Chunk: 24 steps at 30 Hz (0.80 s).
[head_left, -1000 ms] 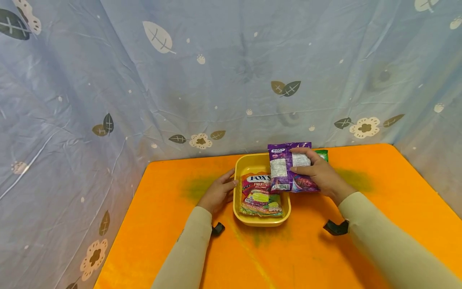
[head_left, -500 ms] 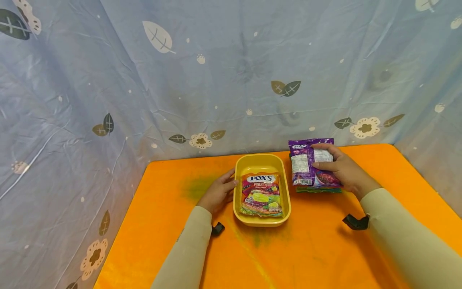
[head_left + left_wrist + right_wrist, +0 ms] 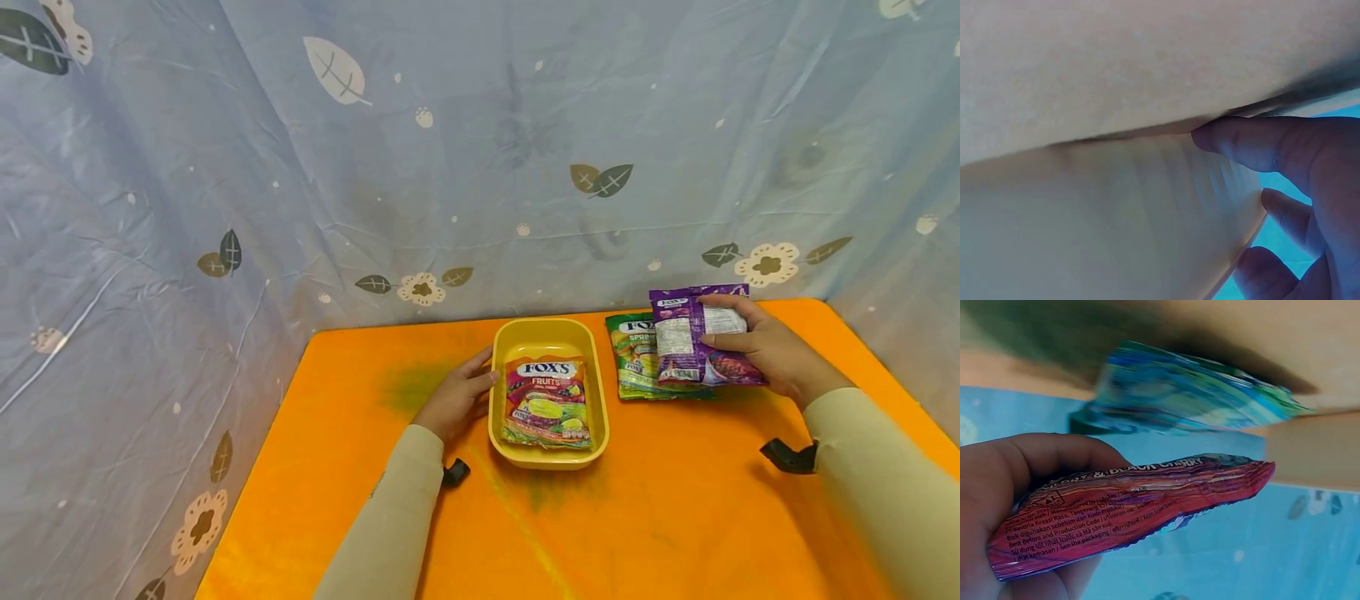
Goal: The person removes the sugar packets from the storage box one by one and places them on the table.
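Observation:
A purple Fox's candy bag (image 3: 682, 342) is gripped by my right hand (image 3: 776, 346), thumb on the printed back. Its reddish bottom edge shows in the right wrist view, the candy bag (image 3: 1129, 509) held between thumb and fingers. Partly behind it in the head view, a green Fox's candy bag (image 3: 633, 354) lies on the table. My left hand (image 3: 453, 402) rests against the left side of a yellow tray (image 3: 551, 460), its fingertips on the ribbed outer wall in the left wrist view. Inside the tray lies an orange-red Fox's Fruits candy bag (image 3: 546, 404).
The table has an orange cover (image 3: 652, 517) with green stains. A blue-grey curtain (image 3: 480, 150) with leaf and flower prints hangs behind the table and at both sides. Black wrist mounts (image 3: 789, 457) stick out from the sleeves.
My right hand has carried the purple candy bag rightward from over the tray's right rim, past the green bag, whose front now shows. My left hand stays at the tray.

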Each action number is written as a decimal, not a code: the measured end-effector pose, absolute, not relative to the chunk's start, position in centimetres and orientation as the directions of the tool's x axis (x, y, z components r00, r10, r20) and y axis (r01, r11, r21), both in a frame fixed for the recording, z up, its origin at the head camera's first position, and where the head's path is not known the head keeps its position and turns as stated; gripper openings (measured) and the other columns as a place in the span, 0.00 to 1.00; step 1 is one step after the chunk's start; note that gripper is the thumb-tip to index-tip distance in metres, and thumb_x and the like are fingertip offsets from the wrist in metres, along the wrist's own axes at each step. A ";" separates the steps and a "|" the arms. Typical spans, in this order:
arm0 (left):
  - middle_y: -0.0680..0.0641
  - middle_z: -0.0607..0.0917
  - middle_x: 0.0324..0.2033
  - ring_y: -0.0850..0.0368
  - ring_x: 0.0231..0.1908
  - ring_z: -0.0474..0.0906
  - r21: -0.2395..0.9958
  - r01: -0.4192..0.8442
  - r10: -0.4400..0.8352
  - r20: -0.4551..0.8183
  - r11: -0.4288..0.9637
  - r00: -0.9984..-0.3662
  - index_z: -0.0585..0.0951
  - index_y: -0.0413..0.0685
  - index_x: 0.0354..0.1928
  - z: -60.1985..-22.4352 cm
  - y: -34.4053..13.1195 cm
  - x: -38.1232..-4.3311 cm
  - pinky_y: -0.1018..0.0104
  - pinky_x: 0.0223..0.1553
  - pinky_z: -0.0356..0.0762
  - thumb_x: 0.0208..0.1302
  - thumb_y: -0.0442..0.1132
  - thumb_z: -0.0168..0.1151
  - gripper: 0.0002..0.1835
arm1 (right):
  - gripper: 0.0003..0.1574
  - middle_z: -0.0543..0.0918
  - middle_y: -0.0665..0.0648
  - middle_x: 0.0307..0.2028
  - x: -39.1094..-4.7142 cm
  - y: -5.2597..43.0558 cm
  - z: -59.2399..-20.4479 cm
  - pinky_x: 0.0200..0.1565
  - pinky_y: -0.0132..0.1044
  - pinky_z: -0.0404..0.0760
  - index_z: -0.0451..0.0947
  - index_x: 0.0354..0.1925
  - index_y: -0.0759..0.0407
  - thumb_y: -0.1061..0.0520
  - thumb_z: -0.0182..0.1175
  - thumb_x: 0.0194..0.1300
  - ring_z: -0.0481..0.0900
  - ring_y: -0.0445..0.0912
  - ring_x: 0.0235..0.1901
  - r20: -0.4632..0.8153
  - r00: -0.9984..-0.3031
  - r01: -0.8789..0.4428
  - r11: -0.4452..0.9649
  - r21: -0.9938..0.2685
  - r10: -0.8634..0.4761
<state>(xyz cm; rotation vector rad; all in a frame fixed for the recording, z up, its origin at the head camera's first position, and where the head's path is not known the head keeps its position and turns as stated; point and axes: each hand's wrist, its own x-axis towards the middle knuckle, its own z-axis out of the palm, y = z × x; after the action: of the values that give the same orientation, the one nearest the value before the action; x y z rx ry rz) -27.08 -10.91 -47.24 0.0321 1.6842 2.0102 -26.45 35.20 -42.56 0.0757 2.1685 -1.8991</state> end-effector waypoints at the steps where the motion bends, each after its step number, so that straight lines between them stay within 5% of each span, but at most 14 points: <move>1: 0.45 0.70 0.64 0.48 0.52 0.78 0.925 -0.368 0.394 -0.303 -0.098 -0.868 0.62 0.67 0.72 -47.2 -10.9 -27.1 0.55 0.50 0.77 0.71 0.43 0.55 0.29 | 0.41 0.58 0.59 0.61 -26.5 35.7 -42.5 0.43 0.49 0.82 0.53 0.73 0.35 0.53 0.59 0.68 0.82 0.52 0.41 -0.231 -0.965 0.212 0.149 -0.966 -0.126; 24: 0.43 0.71 0.63 0.47 0.51 0.78 0.923 -0.366 0.404 -0.293 -0.117 -0.867 0.63 0.67 0.71 -47.9 -11.1 -27.5 0.54 0.49 0.77 0.71 0.42 0.56 0.29 | 0.43 0.47 0.68 0.64 -26.6 41.8 -44.3 0.43 0.51 0.81 0.47 0.74 0.30 0.48 0.56 0.70 0.81 0.53 0.40 -0.335 -0.935 0.284 0.315 -0.906 -0.119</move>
<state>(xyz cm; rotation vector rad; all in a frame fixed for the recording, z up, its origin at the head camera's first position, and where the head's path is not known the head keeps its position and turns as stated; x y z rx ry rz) -27.53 -11.09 -47.89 0.0414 1.6610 2.0266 -26.55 41.83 -44.26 0.1482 2.2470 -1.6541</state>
